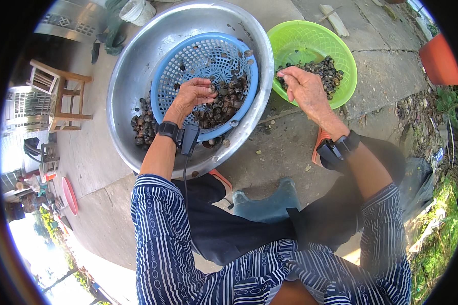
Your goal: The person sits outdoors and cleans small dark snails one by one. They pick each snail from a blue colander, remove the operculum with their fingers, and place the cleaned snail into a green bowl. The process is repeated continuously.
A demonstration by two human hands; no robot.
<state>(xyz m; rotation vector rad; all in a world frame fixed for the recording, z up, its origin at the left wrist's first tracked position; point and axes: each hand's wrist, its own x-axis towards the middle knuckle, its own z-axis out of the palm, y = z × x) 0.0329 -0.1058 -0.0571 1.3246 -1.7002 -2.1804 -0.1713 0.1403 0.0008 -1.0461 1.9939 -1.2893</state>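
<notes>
My left hand (196, 93) is over a blue plastic colander (253, 82), its fingers pinched on a small snail at their tips. Dark snails (223, 103) lie in the colander's lower right part. The colander rests in a wide metal basin (118, 95), where more snails (145, 126) lie along the left side. My right hand (303, 85) reaches over a lime-green plastic basket (349, 63), its thumb and forefinger close together; whether anything is between them cannot be made out. Small dark snails (326, 72) are heaped in that basket beside my fingers.
A blue-green plastic stool (269, 204) is between my legs on the concrete ground. A wooden chair (70, 95) stands at the left, and a white bucket (137, 13) behind the basin. A wood piece (334, 21) lies behind the green basket; an orange-red container (441, 61) is far right.
</notes>
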